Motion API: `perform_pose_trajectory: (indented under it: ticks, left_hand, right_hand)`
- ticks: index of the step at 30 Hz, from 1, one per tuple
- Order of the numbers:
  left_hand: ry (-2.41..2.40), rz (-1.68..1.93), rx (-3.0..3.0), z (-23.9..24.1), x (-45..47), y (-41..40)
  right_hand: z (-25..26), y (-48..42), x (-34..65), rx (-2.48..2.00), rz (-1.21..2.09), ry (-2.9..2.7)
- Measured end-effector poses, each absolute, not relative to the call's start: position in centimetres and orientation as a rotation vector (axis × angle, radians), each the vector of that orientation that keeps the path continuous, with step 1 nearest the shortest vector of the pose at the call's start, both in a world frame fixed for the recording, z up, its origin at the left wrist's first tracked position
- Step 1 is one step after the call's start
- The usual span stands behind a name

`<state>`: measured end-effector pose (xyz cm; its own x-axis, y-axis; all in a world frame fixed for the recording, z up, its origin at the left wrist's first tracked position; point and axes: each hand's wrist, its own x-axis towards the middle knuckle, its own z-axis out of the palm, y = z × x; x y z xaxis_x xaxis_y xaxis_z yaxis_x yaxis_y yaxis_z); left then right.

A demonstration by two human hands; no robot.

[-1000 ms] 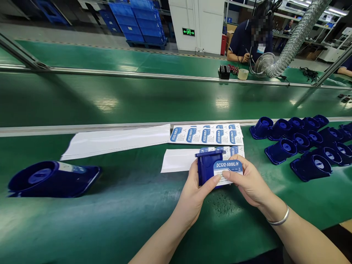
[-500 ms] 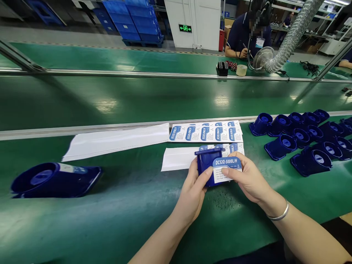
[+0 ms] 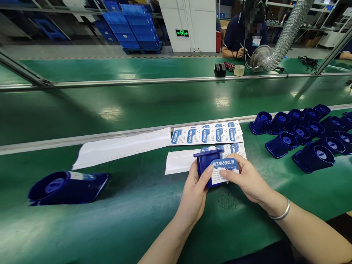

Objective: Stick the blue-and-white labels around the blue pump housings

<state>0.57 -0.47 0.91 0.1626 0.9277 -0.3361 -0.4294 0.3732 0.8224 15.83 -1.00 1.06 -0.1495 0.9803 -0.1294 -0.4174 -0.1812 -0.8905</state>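
My left hand is closed around a dark blue plastic housing, its thumb on the near face beside the label. My right hand pinches a blue-and-white label printed "DC52Q-5000L/H". That label lies against the housing's face, with my right thumb across its middle; how much of it is stuck down I cannot tell. Just behind my hands is a partly used label sheet. Beyond it lies another sheet with rows of labels.
One housing with a label on it lies at the left. Several more blue housings stand grouped at the right. White backing paper lies along the metal strip. Across the bench, a person works beside an exhaust duct.
The view has shifted slightly, so the left housing appears farther right. Both hands keep nearly the same hold on the housing and label.
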Motion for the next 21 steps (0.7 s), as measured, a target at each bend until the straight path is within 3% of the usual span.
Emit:
perform_pose_trajectory:
  ticks: [17,21]
  left_hand:
    - [0.855,1.101,0.66,0.7,0.3,-0.9]
    - [0.92,1.132,0.623,0.3,-0.1,-0.4]
  right_hand:
    - [1.4,-0.6,16.6,-0.872,1.532,-0.978]
    - [1.5,-0.7,16.7,-0.993,1.356,-1.13]
